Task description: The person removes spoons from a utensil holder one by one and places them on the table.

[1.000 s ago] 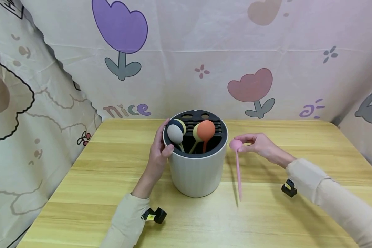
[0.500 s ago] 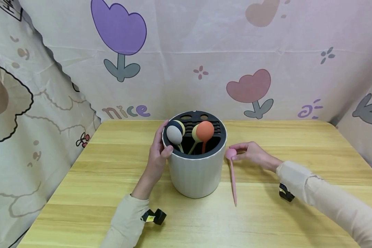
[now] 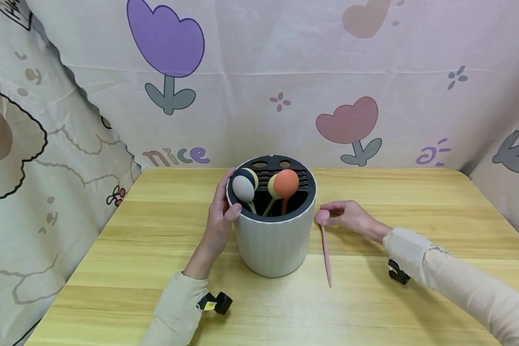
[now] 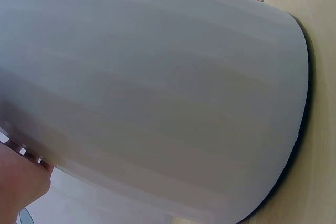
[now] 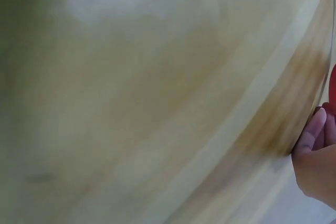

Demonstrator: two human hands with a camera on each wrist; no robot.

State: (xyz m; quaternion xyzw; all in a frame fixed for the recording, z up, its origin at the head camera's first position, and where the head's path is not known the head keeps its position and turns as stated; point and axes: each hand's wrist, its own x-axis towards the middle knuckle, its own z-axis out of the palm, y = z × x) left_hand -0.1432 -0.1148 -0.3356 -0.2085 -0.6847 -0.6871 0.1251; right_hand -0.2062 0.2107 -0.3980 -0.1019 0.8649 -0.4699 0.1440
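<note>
A white ribbed utensil holder [image 3: 271, 247] with a dark slotted top stands mid-table. My left hand [image 3: 221, 215] grips its left side, thumb on the front rim. In the left wrist view the wall of the holder [image 4: 157, 98] fills most of the picture, with part of the left hand [image 4: 23, 179] at lower left. Beside the holder on the right, my right hand [image 3: 350, 218] pinches a pink spoon [image 3: 326, 252] at its round head. The spoon's long tapered handle points down and toward me. In the right wrist view only part of the right hand [image 5: 317, 161] shows.
Several round-headed spoons stand in the holder's front opening: a grey one [image 3: 243, 188], an orange one [image 3: 287, 182], and navy and yellow ones partly hidden behind. The holder's back part has slots and two round holes. A patterned cloth [image 3: 259, 86] hangs behind the wooden table [image 3: 134, 269].
My right hand has come down and slightly left with the pink spoon, closer to the holder; over the last half second it has hardly moved. The left hand stays on the holder.
</note>
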